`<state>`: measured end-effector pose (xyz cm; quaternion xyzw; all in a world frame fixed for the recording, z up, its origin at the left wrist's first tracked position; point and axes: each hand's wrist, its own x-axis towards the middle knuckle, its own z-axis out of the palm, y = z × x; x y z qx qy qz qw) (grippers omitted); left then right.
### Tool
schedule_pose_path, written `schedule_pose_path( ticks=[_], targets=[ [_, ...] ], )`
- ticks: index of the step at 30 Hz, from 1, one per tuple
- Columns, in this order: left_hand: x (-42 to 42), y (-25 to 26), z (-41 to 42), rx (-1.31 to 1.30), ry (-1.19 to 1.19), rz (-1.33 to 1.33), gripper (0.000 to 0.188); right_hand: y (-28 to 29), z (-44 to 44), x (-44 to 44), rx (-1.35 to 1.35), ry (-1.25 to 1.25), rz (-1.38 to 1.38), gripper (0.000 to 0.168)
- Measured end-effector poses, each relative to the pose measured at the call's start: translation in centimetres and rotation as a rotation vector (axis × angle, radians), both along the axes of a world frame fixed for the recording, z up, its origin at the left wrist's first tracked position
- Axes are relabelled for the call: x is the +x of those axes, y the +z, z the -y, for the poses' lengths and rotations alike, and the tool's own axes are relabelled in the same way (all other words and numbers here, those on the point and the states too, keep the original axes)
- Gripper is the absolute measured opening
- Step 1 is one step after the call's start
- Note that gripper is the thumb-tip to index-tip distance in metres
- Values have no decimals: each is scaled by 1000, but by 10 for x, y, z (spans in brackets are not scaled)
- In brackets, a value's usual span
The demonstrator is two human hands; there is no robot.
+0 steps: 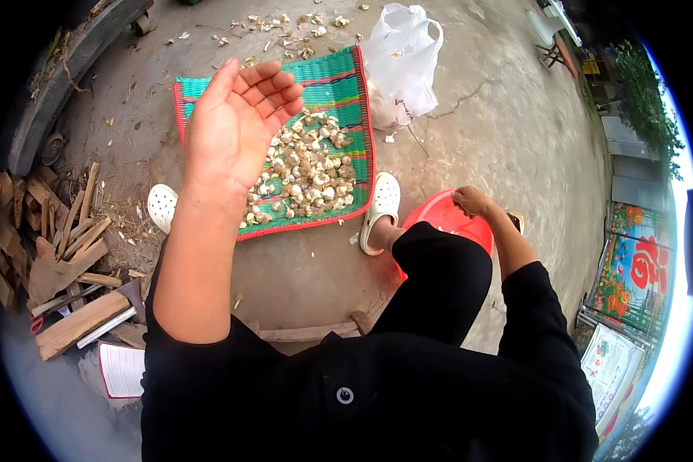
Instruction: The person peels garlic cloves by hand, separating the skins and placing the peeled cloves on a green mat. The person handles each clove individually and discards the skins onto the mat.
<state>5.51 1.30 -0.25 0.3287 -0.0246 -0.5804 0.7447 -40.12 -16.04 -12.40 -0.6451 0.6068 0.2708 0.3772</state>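
Note:
My left hand (239,115) is raised, palm up, with its fingers slightly curled and nothing in it. It hides part of a green woven mat (332,72) with a red edge. Many garlic bulbs (317,167) lie heaped on the mat between my feet. My right hand (472,202) is over the rim of a red plastic basin (433,208) beside my right knee. Its fingers are bent, and whether they hold something cannot be made out. My knee hides much of the basin.
A white plastic bag (404,69) stands at the mat's right edge. Garlic scraps (317,29) lie scattered beyond the mat. Split firewood (81,323) is piled at the left, near a sheet of printed paper (121,369). My white clogs (384,199) flank the mat.

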Motion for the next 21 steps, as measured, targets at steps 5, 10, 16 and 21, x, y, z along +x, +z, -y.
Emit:
schedule_pose_path(
  ticks=[5, 10, 16, 21],
  targets=[
    [3, -5, -4, 14, -12, 22, 34, -63, -43, -113, 1, 363, -329, 23],
    [-4, -2, 2, 21, -73, 12, 31, -67, -17, -110, -184, 603, -298, 26],
    [-6, -9, 6, 54, -68, 40, 29, -76, 24, 103, -179, 666, 95, 23],
    [1, -10, -3, 119, -46, 73, 26, -148, 3, 254, -34, 739, 163, 30]
  ],
)
